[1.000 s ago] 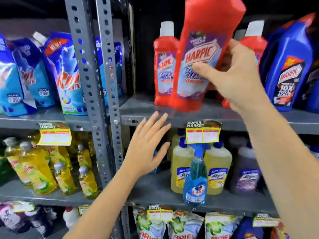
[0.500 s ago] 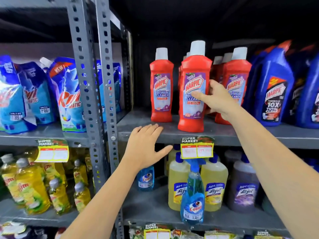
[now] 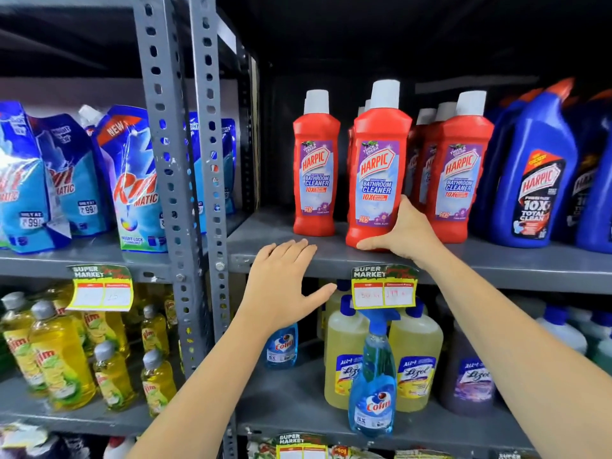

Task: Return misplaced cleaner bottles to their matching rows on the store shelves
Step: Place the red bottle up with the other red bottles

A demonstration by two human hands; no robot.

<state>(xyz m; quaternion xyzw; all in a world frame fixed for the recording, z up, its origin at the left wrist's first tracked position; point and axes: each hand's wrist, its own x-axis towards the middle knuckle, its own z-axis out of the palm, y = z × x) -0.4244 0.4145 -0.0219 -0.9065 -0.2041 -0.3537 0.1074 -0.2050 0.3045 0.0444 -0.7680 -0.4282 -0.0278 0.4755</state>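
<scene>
A red Harpic bathroom cleaner bottle [image 3: 378, 167] with a white cap stands upright at the front of the grey upper shelf [image 3: 496, 263], among other red Harpic bottles [image 3: 316, 164] on both sides and behind. My right hand [image 3: 405, 231] grips its lower right side, thumb under the base edge. My left hand [image 3: 284, 279] lies flat with spread fingers on the shelf's front lip, left of the bottle, holding nothing.
Blue Harpic bottles [image 3: 536, 167] fill the shelf to the right. Blue detergent pouches [image 3: 132, 180] sit beyond the grey perforated uprights [image 3: 185, 160]. Below are yellow and purple Lizol bottles [image 3: 415, 362], a blue Colin spray [image 3: 372, 385], yellow dish-soap bottles [image 3: 59, 356] and price tags [image 3: 384, 288].
The red bottle came down from mid-air and now stands on the shelf in its row. My right hand slid from its label to its base. My left hand rose onto the shelf lip.
</scene>
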